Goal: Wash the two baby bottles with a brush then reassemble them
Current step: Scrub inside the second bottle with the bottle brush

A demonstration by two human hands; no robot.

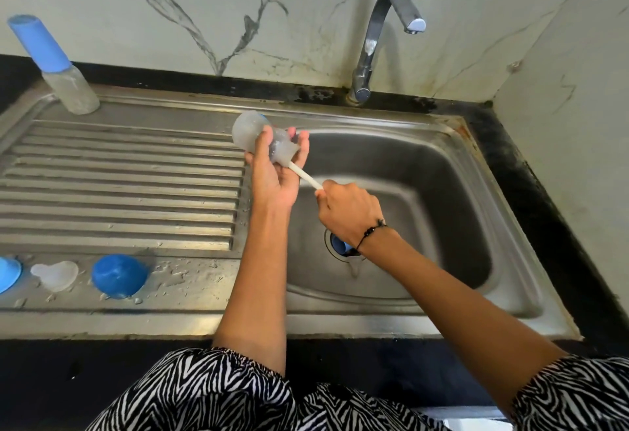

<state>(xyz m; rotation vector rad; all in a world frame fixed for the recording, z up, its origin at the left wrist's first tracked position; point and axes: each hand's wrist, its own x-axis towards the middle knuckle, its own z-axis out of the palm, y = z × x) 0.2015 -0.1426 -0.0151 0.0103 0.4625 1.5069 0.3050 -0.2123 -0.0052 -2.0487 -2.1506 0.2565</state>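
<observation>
Bottle (250, 132) sits in the left hand (277, 171), over the left rim of the sink bowl (442, 192). The fingers (303, 143) are curled round its neck and clamp it tight, thumb on the near side. The bottle is clear and cloudy with soap foam. It is tipped over, with its round bottom pointing to about 10 o'clock and its mouth pointing to 4 o'clock. A bit of blue shows behind its bottom end.

A brush (289, 154) goes into the bottle's mouth. Its white, foamy head is partly inside. Its thin white handle runs down toward 4 o'clock to the right hand (350, 216). That hand's fingers are closed in a fist round the end of the handle. A black cord bracelet (371, 231) is on the right wrist.

At 10 o'clock from the held bottle, far off on the back of the steel surface (119, 175), stands a second bottle (54, 66) with a tall blue cap on it. At 7 o'clock, on the wet front edge, lie a blue cap (119, 275), a clear teat (56, 274) and a light blue piece (8, 274) cut off by the edge of the view. Something blue (340, 243) sits in the sink drain, partly hidden by the right wrist. The tap (384, 39) stands at 1 o'clock, by the marble wall (204, 5).
</observation>
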